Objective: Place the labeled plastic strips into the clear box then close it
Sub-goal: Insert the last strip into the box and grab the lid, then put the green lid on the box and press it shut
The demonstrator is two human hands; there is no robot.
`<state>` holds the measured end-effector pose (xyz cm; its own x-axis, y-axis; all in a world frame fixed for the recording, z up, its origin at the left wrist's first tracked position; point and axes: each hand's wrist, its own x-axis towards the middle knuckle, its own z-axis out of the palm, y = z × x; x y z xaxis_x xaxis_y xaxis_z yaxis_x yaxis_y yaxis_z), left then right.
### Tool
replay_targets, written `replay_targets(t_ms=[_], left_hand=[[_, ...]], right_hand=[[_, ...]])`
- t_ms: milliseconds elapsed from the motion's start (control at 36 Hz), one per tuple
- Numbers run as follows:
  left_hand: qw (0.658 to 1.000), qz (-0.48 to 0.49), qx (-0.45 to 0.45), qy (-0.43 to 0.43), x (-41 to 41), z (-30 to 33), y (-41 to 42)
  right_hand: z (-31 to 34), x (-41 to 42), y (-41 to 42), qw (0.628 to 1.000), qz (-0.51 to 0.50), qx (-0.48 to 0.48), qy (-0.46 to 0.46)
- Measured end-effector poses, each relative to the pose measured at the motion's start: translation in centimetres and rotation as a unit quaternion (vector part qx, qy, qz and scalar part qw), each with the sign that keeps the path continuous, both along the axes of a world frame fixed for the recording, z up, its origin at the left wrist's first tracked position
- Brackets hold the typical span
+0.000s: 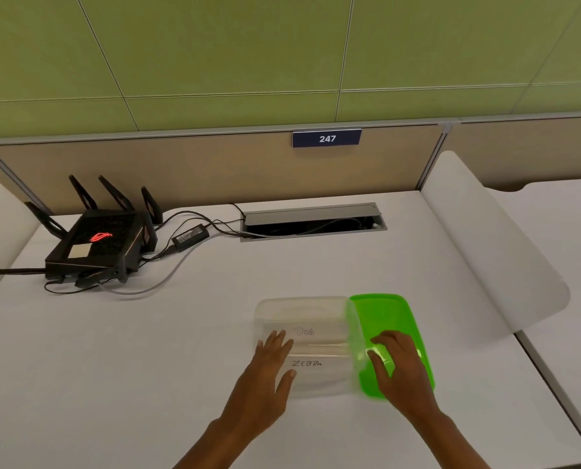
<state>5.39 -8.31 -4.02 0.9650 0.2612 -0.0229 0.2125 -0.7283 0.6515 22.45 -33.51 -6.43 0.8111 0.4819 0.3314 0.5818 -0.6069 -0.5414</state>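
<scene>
A clear box stands on the white table near the front. Inside it lie two clear strips, one labeled DOG and one labeled ZEBRA. My left hand rests against the box's left wall, fingers spread over the rim. A green lid lies to the right of the box, its left edge overlapping the box's right wall. My right hand lies on the lid with fingers curled at its left edge; whether it grips the lid is unclear.
A black router with antennas and a power brick with cables sit at the back left. A cable hatch is open at the back centre. A white divider panel rises on the right.
</scene>
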Motion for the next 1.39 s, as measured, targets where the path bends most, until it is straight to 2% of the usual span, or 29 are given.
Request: replay_targets(t_ms=[111,222,444,556,639,778,917,1028,1222,1389], left_hand=[[0.996,-0.057,0.061,0.017,-0.8,-1.1,-0.8],[0.994,-0.06,0.079,0.042,-1.3,-1.2,-1.3],[0.992,-0.064,0.082,0.078,-1.3,-2.1,-1.1],[0.997,-0.048,0.043,0.039,-1.3,-1.9,-1.2],[0.998,-0.037,0.033,-0.037,-1.1,-1.1,-1.3],[0.995,0.046,-0.043,-0.082,-0.6,0.2,-1.3],[0.977,0.097,-0.111,-0.152,0.9,3.2,-1.4],[0.961,0.15,-0.159,-0.168,1.7,4.9,-1.1],[0.949,0.176,-0.21,-0.159,3.5,6.3,0.3],[0.945,0.165,-0.233,-0.161,4.9,6.9,1.6]], right_hand=[[-3.3,-1.5,-3.7,0.996,0.015,-0.072,0.046],[-5.6,-2.1,-5.8,0.989,0.025,-0.122,0.075],[-6.4,-2.0,-6.2,0.99,0.029,-0.126,0.052],[-5.2,-1.9,-6.5,0.995,0.024,-0.093,-0.001],[-3.7,-1.5,-7.3,0.997,-0.001,-0.072,-0.023],[-0.3,0.3,-8.4,0.998,-0.064,-0.014,-0.021],[5.3,1.7,-6.9,0.982,-0.133,0.136,0.02],[8.9,2.9,-5.3,0.961,-0.171,0.219,0.014],[14.4,3.5,-1.4,0.931,-0.164,0.327,0.011],[16.7,3.2,2.7,0.877,-0.135,0.442,0.127]])
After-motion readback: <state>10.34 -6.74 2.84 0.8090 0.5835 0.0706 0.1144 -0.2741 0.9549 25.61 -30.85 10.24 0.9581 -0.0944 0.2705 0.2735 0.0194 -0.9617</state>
